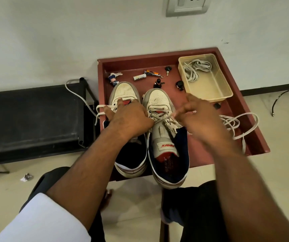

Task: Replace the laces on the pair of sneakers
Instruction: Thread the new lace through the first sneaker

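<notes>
Two white sneakers stand side by side, toes away from me, on a red-brown tray table (255, 137). My left hand (128, 117) rests on the left sneaker (125, 92), fingers spread over its tongue and eyelets, and a loose lace (100, 110) trails off that shoe's left side. My right hand (199, 117) is blurred; its fingertips pinch a strand of the right sneaker's (159, 100) lace near the upper eyelets. A long white lace (234, 124) lies looped on the table right of my right hand.
A clear plastic tub (217, 95) at the table's back right holds coiled white laces (195, 69). Small figurines (113, 79), a battery (139, 77) and a key (167, 70) lie beyond the toes. A black bench (30, 117) stands to the left. My knees are below the table.
</notes>
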### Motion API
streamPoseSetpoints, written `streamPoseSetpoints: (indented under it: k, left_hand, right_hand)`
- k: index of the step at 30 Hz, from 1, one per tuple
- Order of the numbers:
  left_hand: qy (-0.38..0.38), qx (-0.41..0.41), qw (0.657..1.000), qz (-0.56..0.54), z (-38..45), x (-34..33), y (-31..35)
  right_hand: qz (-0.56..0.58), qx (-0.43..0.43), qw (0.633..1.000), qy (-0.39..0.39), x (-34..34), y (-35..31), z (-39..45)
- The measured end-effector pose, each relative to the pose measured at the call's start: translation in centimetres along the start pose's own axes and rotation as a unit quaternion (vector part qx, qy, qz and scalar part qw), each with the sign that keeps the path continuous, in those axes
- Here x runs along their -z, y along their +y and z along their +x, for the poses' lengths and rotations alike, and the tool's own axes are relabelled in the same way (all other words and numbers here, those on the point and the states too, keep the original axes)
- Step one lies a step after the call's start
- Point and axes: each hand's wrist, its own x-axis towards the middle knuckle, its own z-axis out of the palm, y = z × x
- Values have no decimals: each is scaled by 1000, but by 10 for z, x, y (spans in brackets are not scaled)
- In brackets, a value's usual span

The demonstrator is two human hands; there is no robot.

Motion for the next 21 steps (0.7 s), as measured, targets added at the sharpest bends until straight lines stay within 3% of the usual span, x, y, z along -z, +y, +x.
streamPoseSetpoints:
  k: [2,4,5,6,8,10,12,14,16,19,21]
  left_hand:
    - [-2,-1,1000,-2,-1,1,0]
    - [-4,-3,1000,-6,-2,2,0]
    - [-5,-2,1000,-8,-2,2,0]
    - [-6,-1,1000,-11,-2,3,1]
    - [-3,-1,1000,-16,-2,2,1]
    - [0,-2,1000,-20,-3,1,2]
    - [5,-6,1000,-17,-3,1,3]
    - [6,-8,1000,-12,-2,1,2]
    - [5,-8,1000,-12,-1,1,1]
    - [0,-14,1000,-8,0,1,0]
    - [0,-10,1000,-14,1,1,0]
  right_hand:
    - [229,-37,967,105,34,5,-7]
    - [386,-50,890,237,62,13,-8]
    - [411,-46,859,300,69,17,-8]
    - [386,-42,851,353,70,23,-6]
    - [229,-1,889,397,60,28,-2]
    - [60,61,947,310,37,25,0]
    - [-32,82,987,137,10,19,4]
    - [-178,86,980,-14,-20,10,5]
    - [-287,88,952,-63,-40,5,6]
    - [-246,92,964,-35,-40,5,9]
    - [-44,63,997,-4,-28,2,7]
